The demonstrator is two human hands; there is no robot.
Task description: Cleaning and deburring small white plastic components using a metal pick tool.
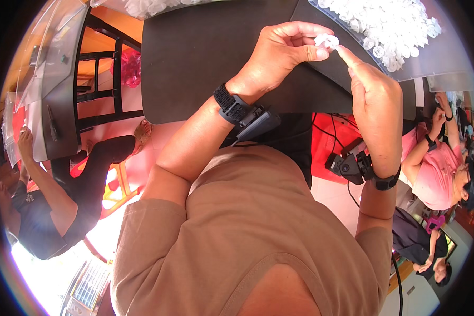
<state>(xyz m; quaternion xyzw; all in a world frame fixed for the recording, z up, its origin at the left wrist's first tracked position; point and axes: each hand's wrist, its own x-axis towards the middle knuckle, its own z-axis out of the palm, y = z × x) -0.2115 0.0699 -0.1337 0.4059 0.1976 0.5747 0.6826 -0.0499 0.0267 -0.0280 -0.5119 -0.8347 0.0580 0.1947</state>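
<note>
Faced a broad dark table (205, 68), with a translucent tray (440, 68) toward the far right. Saw a heap of small white pieces (395, 26) in that tray. Reached over the table with left hand (284, 50) and right hand (375, 87), near the tray. Pinched one white piece (326, 40) between left thumb and fingers, above the table. Extended right forefinger to that piece's edge; could not tell the right thumb's position.

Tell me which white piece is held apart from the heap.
The small white piece pinched in the left hand, by the forefinger of the right hand; those in the heap at upper right lie massed together.
</note>
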